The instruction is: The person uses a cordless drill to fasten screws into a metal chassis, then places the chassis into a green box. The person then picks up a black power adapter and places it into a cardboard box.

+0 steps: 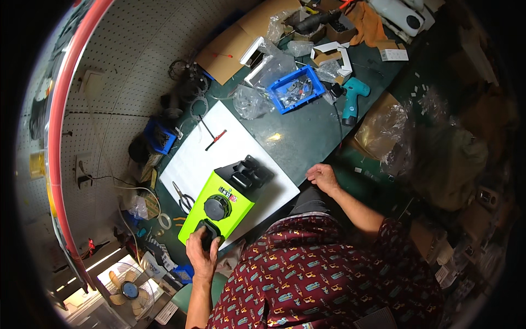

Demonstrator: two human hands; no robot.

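A lime-green box-shaped tank with a black end section lies on a white mat. A large black ribbed cap sits on its upper face. My left hand is closed round the black handle at the tank's near-left end, with the thumb on one side and fingers on the other. Off the mat's right corner, at the table's near edge, my right hand has its fingers curled together. Whether anything small is in them does not show. Black-handled scissors lie left of the tank.
A red-handled T-shaped tool lies on the mat. Beyond are a blue bin of small parts, clear plastic bags and a teal cordless drill. A perforated wall borders the left side; a fan stands at lower left.
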